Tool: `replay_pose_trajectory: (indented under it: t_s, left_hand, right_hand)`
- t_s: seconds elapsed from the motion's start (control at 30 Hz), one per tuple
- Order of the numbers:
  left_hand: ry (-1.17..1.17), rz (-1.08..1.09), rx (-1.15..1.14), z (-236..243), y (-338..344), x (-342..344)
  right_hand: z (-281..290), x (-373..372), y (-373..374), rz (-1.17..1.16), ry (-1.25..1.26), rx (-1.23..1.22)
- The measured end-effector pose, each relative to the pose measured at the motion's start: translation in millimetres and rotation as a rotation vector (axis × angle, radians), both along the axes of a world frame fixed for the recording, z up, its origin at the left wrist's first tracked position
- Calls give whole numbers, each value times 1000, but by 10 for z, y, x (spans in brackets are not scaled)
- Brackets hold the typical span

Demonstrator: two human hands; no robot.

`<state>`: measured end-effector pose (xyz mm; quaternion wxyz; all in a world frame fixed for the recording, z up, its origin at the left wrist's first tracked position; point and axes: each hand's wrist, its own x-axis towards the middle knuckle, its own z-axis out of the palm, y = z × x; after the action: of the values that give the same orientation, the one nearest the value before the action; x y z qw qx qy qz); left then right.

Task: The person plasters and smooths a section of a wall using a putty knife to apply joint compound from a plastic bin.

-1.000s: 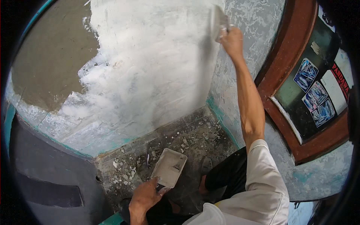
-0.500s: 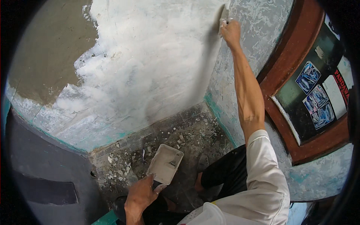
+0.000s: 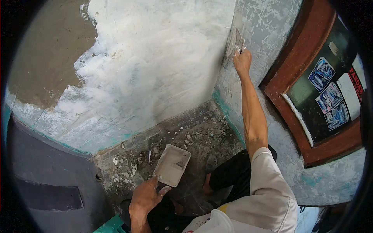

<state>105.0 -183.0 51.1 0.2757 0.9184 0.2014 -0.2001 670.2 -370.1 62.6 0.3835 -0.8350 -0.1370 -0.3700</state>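
Observation:
My right hand [image 3: 243, 62] is wrapped round a putty knife [image 3: 239, 38]. Its blade lies against the grey patchy wall [image 3: 264, 35], just right of the corner with the white-coated wall [image 3: 155, 58]. Low down, my left hand [image 3: 149, 196] grips the near edge of a shallow rectangular tray [image 3: 163, 176], thumb along its rim. A pale film coats the inside of the tray, with a small dark patch on the right. How the fingers sit under the tray is hidden.
Chips of plaster [image 3: 124, 171] litter the floor by the wall's foot. Bare grey-brown plaster [image 3: 50, 54] shows at upper left. A brown wooden frame [image 3: 285, 73] with a dark stickered pane borders the right. A dark grey surface [image 3: 46, 163] lies at left.
My right hand has come down along the corner with the putty knife, shifting slightly right onto the grey wall. The tray in my left hand has moved up a little.

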Motion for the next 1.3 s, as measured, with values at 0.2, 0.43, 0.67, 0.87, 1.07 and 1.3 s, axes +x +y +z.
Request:
replay_pose_trajectory:
  t_s: [0.2, 0.43, 0.67, 0.87, 1.07, 1.3]
  left_hand:
    - [-32, 17, 27, 13, 38, -38]
    - [46, 2, 5, 91, -58, 112]
    - [72, -17, 23, 57, -83, 148]
    - [-40, -21, 47, -64, -25, 23]
    - [-48, -5, 14, 32, -30, 19]
    - [-5, -7, 30, 47, -86, 87]
  right_hand:
    - [-117, 51, 281, -1, -3, 52]
    - [-228, -280, 1243, 72, -196, 13]
    - [-100, -659, 266, 165, -56, 90]
    - [-16, 136, 72, -20, -149, 5]
    - [50, 182, 340, 44, -157, -6]
    - [100, -1224, 1257, 473, -124, 39]
